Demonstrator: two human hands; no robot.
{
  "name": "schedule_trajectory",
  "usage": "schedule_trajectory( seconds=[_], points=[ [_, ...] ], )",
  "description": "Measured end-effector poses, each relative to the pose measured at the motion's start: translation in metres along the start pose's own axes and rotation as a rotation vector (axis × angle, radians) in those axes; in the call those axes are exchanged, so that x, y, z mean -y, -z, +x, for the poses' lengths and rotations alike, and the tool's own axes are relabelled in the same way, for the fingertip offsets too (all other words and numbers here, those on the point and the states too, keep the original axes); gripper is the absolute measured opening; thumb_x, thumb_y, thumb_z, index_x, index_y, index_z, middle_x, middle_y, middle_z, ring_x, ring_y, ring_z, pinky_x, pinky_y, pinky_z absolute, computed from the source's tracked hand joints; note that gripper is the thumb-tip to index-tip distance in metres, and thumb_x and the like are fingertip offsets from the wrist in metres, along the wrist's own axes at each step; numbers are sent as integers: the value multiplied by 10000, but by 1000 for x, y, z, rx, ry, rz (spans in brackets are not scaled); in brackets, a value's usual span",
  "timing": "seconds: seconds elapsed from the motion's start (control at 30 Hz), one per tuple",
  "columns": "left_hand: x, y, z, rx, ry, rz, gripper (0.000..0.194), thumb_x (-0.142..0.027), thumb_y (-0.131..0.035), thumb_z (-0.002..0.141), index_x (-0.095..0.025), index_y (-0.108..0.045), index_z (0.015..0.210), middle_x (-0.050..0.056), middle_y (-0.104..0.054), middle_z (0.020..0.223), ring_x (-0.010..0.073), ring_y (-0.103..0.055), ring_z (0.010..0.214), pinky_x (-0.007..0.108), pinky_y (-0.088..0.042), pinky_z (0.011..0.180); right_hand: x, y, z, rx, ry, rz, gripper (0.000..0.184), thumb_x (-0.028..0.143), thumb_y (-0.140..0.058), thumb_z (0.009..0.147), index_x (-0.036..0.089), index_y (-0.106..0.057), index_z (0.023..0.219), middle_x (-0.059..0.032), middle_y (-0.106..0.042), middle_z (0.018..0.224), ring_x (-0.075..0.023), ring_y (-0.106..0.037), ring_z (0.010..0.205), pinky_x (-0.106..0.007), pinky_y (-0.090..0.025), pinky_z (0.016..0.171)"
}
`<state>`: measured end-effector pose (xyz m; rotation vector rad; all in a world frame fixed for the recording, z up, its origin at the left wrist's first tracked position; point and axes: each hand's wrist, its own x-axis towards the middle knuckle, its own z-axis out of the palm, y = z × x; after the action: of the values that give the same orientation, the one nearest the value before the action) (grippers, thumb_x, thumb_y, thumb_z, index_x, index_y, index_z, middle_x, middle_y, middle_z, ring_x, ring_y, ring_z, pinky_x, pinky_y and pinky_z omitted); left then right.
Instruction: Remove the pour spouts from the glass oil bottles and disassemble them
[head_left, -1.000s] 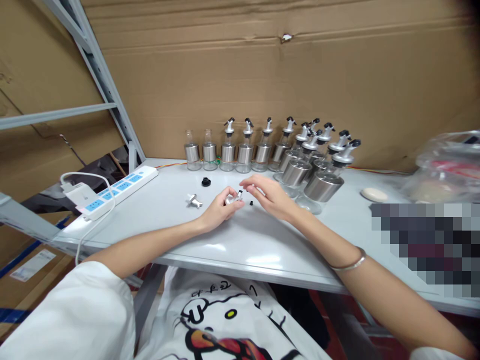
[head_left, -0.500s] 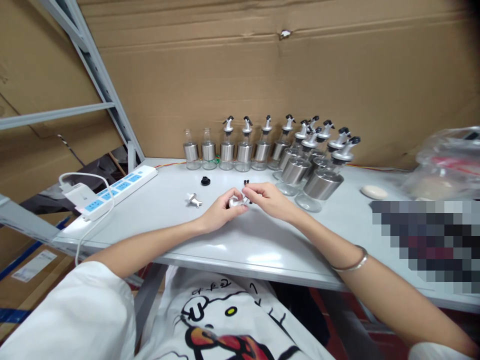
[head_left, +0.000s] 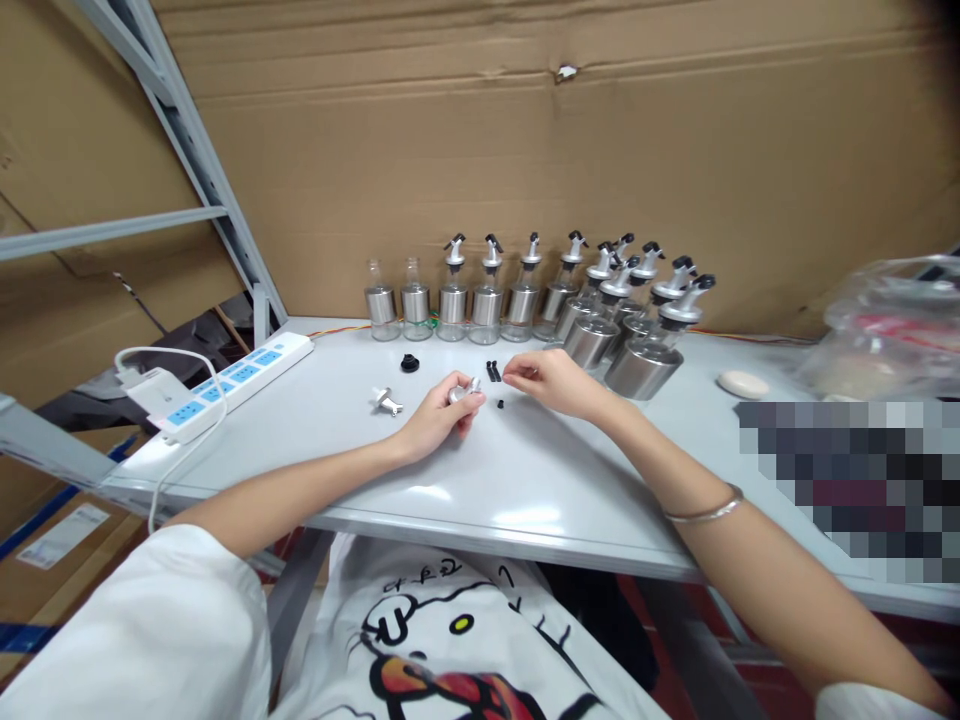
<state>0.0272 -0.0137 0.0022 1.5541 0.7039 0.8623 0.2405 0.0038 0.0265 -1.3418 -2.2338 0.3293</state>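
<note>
My left hand (head_left: 442,418) is closed around a silver pourer spout (head_left: 462,393), its thumb across the front; the fingers cover part of the spout. To the right of it, my right hand (head_left: 559,383) has its fingertips drawn together in a pinch, and I cannot make out whether a small piece is between them. Just left of those fingertips lie two slim black levers (head_left: 493,371) side by side. A small black plug (head_left: 501,404) lies below them. On the table left of my left hand are another silver spout (head_left: 388,401) and a black ribbed stopper (head_left: 409,363).
Several glass bottles with steel sleeves (head_left: 487,303) line the back, most topped with spouts; two at the left are bare-necked (head_left: 380,301). A white power strip (head_left: 240,375) lies left. At right are a white oval object (head_left: 743,384) and a plastic bag (head_left: 877,340).
My right hand has come away from the spout and shifted right, uncovering the black levers and plug. My left hand keeps the spout and has moved slightly left and up.
</note>
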Motion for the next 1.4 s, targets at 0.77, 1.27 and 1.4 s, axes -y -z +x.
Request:
schedule_trajectory(
  seconds=[0.77, 1.27, 1.4],
  points=[
    [-1, 0, 1, 10, 23, 4, 295, -443, -560, 794, -199, -405, 852, -89, -479, 577, 62, -463, 448, 201, -346, 489, 3, -1, 1, 300, -80, -82, 269, 161, -562, 819, 172, -728, 1031, -56, -718, 936, -176, -631, 812, -248, -459, 754],
    [-2, -1, 0, 22, 48, -29, 305, -430, -578, 781, -201, -395, 865, -114, -364, 541, 39, -339, 412, 193, -238, 447, 8, -1, -2, 315, -164, -37, 183, 251, -659, 747, 146, -634, 895, -20, -648, 752, -140, -567, 662, -235, -423, 625],
    [-3, -1, 0, 15, 47, -15, 294, -420, -573, 785, -199, -396, 865, -114, -370, 543, 36, -352, 411, 196, -237, 455, 10, -2, -3, 339, -197, -91, 91, 213, -631, 767, 146, -653, 825, -27, -664, 742, -136, -571, 649, -230, -418, 626]
  ],
)
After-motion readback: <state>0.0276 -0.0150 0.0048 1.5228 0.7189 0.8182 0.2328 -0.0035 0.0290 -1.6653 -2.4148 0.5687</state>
